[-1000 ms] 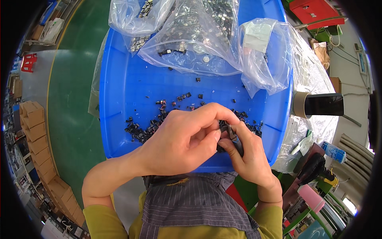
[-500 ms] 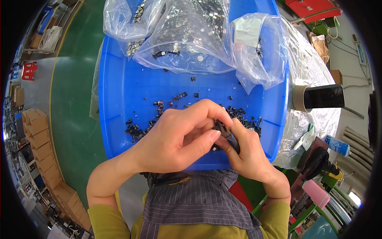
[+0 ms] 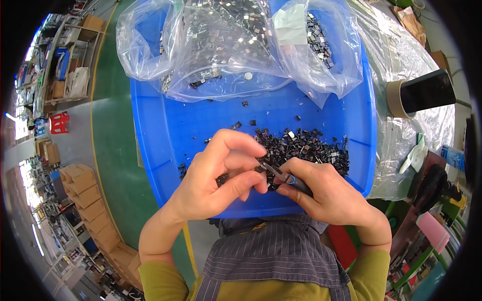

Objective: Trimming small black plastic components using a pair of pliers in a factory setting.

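Note:
My right hand [image 3: 329,193] is wrapped round small pliers [image 3: 296,183], perhaps nippers, with dark handles and a blue stripe. Their metal jaws point up and left toward the fingertips of my left hand [image 3: 213,173]. Thumb and fingers of that hand curl round a small black part [image 3: 259,169], partly hidden, at the tip of the jaws. Whether the jaws touch it I cannot tell. Beneath both hands lies a heap of small black parts [image 3: 306,149] in a blue tray [image 3: 211,118].
Clear plastic bags [image 3: 226,55] full of small dark and silvery parts lie at the tray's far end. To the right, a phone [image 3: 428,92] leans on a brown tape roll [image 3: 396,99] over silvery sheeting [image 3: 396,60]. Cardboard boxes [image 3: 83,193] stand at left.
My hands have drawn slightly apart, and the pliers' jaws now show between them. The view has shifted, and more of the black heap is visible.

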The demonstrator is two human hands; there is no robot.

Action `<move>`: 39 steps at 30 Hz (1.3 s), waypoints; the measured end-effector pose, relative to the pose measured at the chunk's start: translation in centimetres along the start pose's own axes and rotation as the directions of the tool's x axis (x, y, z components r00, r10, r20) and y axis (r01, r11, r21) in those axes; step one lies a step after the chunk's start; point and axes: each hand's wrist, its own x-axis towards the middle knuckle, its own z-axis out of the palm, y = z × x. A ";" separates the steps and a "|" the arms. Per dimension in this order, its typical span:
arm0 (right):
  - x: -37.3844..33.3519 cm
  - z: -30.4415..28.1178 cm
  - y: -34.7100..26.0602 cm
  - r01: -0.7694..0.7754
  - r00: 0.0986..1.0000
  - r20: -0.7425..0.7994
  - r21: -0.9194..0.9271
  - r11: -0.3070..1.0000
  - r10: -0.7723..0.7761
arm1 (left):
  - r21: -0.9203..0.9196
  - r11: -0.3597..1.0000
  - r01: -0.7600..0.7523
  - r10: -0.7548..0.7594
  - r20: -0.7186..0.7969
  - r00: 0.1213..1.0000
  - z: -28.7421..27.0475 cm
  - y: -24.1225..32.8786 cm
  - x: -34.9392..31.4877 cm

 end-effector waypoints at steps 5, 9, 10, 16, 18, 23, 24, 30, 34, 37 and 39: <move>-0.2 -0.1 0.1 0.009 1.000 -0.029 -0.007 1.000 -0.009 | -0.030 0.994 -0.107 0.105 -0.042 0.994 0.1 -0.7 0.2; -0.4 0.2 0.5 0.036 0.998 -0.048 -0.040 0.999 -0.038 | -0.166 0.979 -0.120 0.113 -0.051 0.992 0.0 -1.1 0.0; -0.4 0.2 0.4 0.038 0.998 -0.048 -0.037 0.999 -0.040 | -0.198 0.974 -0.114 0.104 -0.061 0.993 0.0 -1.1 0.0; -0.3 0.5 0.8 0.071 0.994 -0.077 -0.034 0.997 -0.074 | -0.153 0.984 -0.093 0.078 -0.101 0.992 0.5 -0.9 0.4; -0.2 0.5 0.8 0.079 0.993 -0.082 -0.035 0.996 -0.081 | -0.122 0.990 -0.070 0.058 -0.102 0.993 0.4 -0.9 0.5; -0.2 0.2 0.1 0.031 0.999 -0.042 0.002 1.000 -0.031 | -0.089 0.993 -0.072 0.063 -0.102 0.993 0.3 -1.0 0.2; -0.2 0.2 0.1 0.011 1.000 -0.024 0.018 1.000 -0.011 | -0.160 0.986 -0.051 0.038 -0.080 0.996 0.2 -1.0 0.1; 0.0 0.3 0.3 0.050 0.999 -0.007 0.085 0.995 -0.049 | -0.293 0.956 0.022 -0.036 -0.042 0.998 0.2 -1.0 0.2; 0.0 0.3 0.4 0.016 0.999 0.028 0.084 0.996 -0.018 | -0.332 0.941 0.070 -0.083 -0.027 0.996 0.2 -1.0 0.3; 0.0 0.2 0.3 0.020 0.999 0.027 0.091 0.996 -0.022 | -0.320 0.945 0.063 -0.081 -0.043 0.996 0.5 -0.9 0.4; 0.0 0.1 0.2 -0.027 0.996 0.082 0.090 0.996 0.020 | -0.304 0.951 0.057 -0.076 -0.050 0.996 0.6 -0.9 0.4</move>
